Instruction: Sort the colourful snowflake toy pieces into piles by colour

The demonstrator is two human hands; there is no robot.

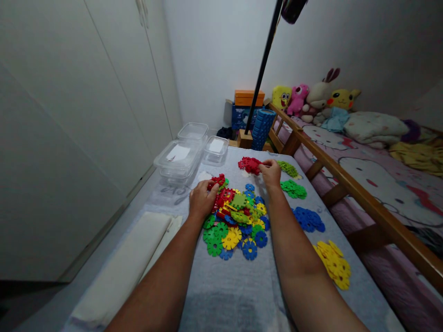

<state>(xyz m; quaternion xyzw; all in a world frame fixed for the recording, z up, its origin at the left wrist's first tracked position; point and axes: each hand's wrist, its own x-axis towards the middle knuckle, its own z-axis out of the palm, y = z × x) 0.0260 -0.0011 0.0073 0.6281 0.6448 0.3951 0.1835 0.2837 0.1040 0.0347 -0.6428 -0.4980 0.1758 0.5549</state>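
Note:
A heap of mixed plastic snowflake discs [238,201] in red, green, yellow and blue lies mid-table. At its left far edge, my left hand [202,199] has its fingers curled round red snowflake discs [217,180]. Farther back, my right hand [271,174] reaches the pile of red snowflake discs [249,164], thumb and forefinger pinched on a red piece at its right side. Sorted piles run down the right side: light green discs [288,169], green discs [293,189], blue discs [308,219] and yellow discs [334,264].
Clear plastic boxes [180,159] and a smaller clear box [216,150] stand at the back left. A folded cream cloth [128,263] lies along the left. The bed's wooden rail [332,184] borders the right side. A black lamp pole [263,69] rises behind the table.

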